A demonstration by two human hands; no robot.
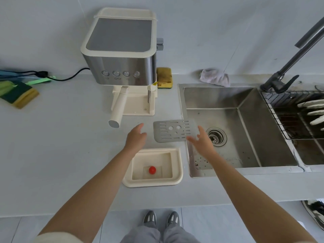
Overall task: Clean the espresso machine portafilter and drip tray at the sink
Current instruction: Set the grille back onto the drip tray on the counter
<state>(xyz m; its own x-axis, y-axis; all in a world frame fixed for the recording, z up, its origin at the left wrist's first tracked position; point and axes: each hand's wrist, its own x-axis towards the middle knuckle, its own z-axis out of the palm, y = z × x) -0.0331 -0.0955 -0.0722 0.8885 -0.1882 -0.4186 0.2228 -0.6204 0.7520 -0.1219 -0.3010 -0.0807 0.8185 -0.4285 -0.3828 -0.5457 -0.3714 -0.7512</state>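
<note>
Flanking drip tray grate (172,131) with left hand (135,137) and right hand (201,142), both spread, empty; right maybe touching. Looks thin, stiff, light; pinch side edges.

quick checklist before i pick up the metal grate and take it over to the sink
1. Hands free: ok. The left hand and right hand are both open and hold nothing.
2. Grip on the metal grate: cannot tell. The right hand's fingers are at its right edge, but contact is unclear.
3. Room in the sink: ok. There are no dishes in the basin, only specks near the front wall.
4. Drip tray out of the machine: ok. It sits on the counter with the grate off.
5. Portafilter removed: not ok. It is still in the espresso machine.
</note>
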